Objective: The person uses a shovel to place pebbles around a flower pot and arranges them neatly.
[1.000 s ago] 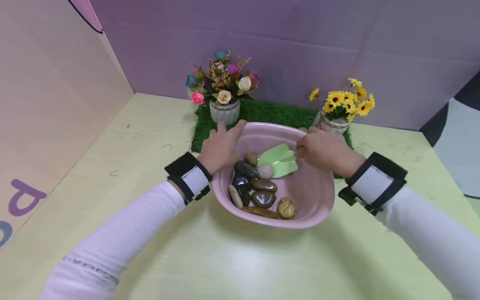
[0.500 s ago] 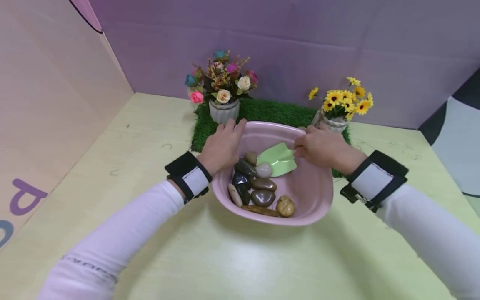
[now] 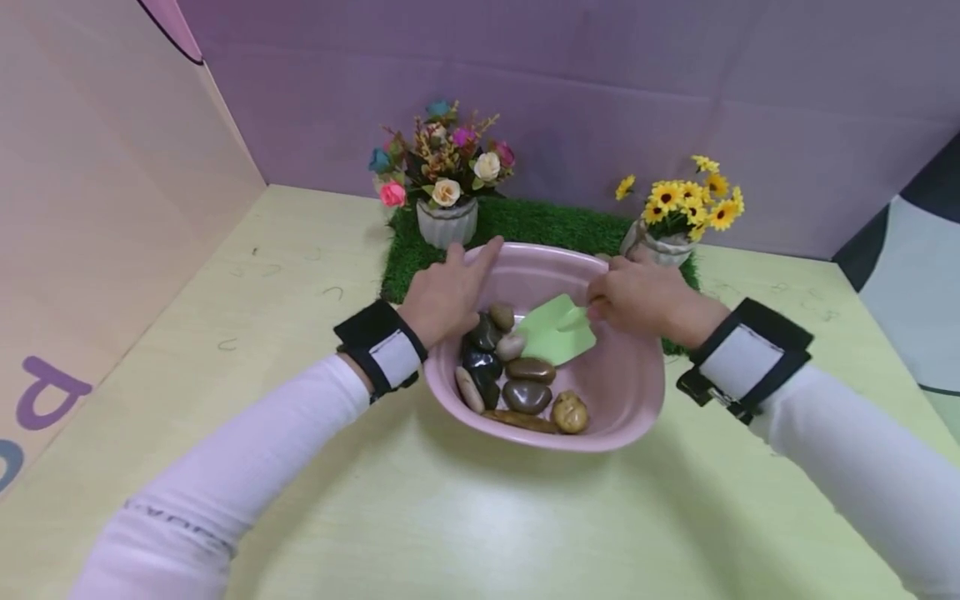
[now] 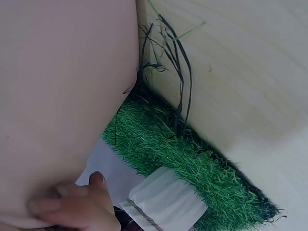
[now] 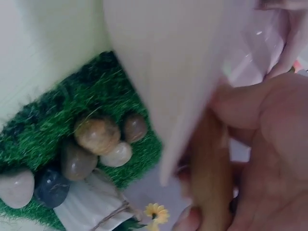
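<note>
A pink plastic basin stands in the middle of the head view, holding several smooth stones gathered at its left and front. My left hand grips its far left rim, thumb inside; the left wrist view shows fingertips hooked over the edge. Inside the basin, the light green blade of a small trowel lies slanted beside a pale stone. My right hand, over the far right rim, holds the trowel by its wooden handle.
Behind the basin runs a strip of artificial turf. On it stand a pot of mixed flowers and a pot of yellow flowers. Several stones, one brown, sit by the yellow flowers' pot. A purple backdrop closes the back.
The trowel blade has turned and tipped flatter, its front edge now lower. The pale stone has shifted left against the dark stones. My left index finger has spread out along the rim.
</note>
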`<state>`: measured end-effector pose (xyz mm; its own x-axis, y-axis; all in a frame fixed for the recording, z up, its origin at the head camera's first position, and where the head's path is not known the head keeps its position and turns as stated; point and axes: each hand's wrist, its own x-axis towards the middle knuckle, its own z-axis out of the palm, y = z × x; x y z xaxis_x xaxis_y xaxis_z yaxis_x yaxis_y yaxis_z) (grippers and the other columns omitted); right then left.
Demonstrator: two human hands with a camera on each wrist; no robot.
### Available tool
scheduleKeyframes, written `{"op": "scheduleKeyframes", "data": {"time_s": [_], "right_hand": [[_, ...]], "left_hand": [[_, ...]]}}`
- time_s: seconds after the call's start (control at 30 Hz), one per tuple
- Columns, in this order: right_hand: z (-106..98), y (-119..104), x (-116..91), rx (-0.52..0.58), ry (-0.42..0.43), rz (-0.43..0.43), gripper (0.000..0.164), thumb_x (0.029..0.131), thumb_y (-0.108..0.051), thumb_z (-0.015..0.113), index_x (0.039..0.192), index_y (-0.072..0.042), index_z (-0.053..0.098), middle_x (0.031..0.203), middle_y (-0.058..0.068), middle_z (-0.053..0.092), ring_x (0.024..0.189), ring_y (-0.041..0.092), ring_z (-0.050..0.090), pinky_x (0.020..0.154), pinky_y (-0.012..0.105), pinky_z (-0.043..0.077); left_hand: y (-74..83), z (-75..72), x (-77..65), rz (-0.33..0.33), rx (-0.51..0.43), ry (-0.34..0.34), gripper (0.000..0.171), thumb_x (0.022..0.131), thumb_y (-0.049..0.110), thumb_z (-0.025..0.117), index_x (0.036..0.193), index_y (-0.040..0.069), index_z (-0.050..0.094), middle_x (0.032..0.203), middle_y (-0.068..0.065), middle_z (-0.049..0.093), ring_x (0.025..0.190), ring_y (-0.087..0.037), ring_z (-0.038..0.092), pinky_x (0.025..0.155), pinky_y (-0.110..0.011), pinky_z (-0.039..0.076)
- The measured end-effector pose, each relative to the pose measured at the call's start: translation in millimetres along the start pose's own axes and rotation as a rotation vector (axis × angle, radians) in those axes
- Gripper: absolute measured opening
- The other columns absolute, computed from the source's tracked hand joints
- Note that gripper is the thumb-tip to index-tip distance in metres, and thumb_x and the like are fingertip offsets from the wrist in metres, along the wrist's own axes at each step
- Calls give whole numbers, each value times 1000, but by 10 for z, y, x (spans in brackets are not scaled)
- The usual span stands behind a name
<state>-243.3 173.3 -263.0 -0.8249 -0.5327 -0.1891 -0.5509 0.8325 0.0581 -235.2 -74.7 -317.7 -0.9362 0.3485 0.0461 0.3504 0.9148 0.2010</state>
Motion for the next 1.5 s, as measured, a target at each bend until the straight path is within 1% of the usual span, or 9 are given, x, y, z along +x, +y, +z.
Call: {"op": "scheduleKeyframes", "data": {"time_s": [0.13,0.23,0.37,0.6,0.73,0.9,1.13,1.4,1.5], "right_hand": [[-27,-47,-13,-26,-25,21,22,94,-27,64,111,-18,75,110,13,68,107,32,58,88,58,49],[-41,-83,-52,-12,-39,55,21,95,-27,62,109,-19,75,110,14,69,105,34,59,76,55,52],[-60,-203,-117,5,-137,199,24,96,-30,58,107,-15,74,104,16,69,94,39,60,59,50,50],[-88,-403,-178,11,-278,358,35,98,-40,52,85,-11,68,80,10,63,75,30,61,58,42,49],[-62,-342,-190,-12,-202,269,29,96,-36,55,85,-13,70,83,9,65,76,31,61,58,45,48],[-44,-166,-152,-90,24,58,17,88,-24,65,100,-17,75,94,12,65,93,37,57,81,65,44],[-109,-148,7,-157,149,-149,16,85,-14,69,98,-17,77,94,10,63,87,32,47,79,51,33],[-142,-401,178,-478,392,-436,6,81,-13,76,82,-12,71,93,12,58,92,31,44,84,48,33],[-124,-517,158,-553,450,-460,5,80,-13,73,82,-12,68,95,13,58,92,31,43,83,49,31]], "left_hand": [[-6,5,-6,-15,-16,8,94,86,16,71,159,21,14,130,-29,47,70,-32,63,54,-40,55],[3,8,-2,-31,-19,7,94,86,17,72,159,22,14,132,-29,48,71,-33,63,56,-42,55],[19,11,-1,-33,4,-1,94,87,21,72,159,22,13,132,-30,48,70,-32,63,55,-41,55],[29,28,-4,-40,71,8,94,88,24,71,160,20,11,129,-30,50,64,-27,61,51,-37,52],[32,43,-7,-35,82,9,93,89,24,70,160,20,11,127,-30,51,61,-26,61,50,-36,52],[33,32,-12,-39,105,19,93,88,25,71,160,19,12,125,-30,52,61,-26,61,50,-36,53],[38,-8,-24,-37,119,17,92,89,26,71,160,19,12,122,-29,53,60,-25,61,50,-36,53],[29,11,-21,-38,144,15,94,89,29,72,160,19,12,116,-27,54,58,-24,58,48,-35,50],[36,22,-11,-35,171,29,92,89,31,71,160,20,13,113,-26,55,56,-23,56,46,-34,47]]}}
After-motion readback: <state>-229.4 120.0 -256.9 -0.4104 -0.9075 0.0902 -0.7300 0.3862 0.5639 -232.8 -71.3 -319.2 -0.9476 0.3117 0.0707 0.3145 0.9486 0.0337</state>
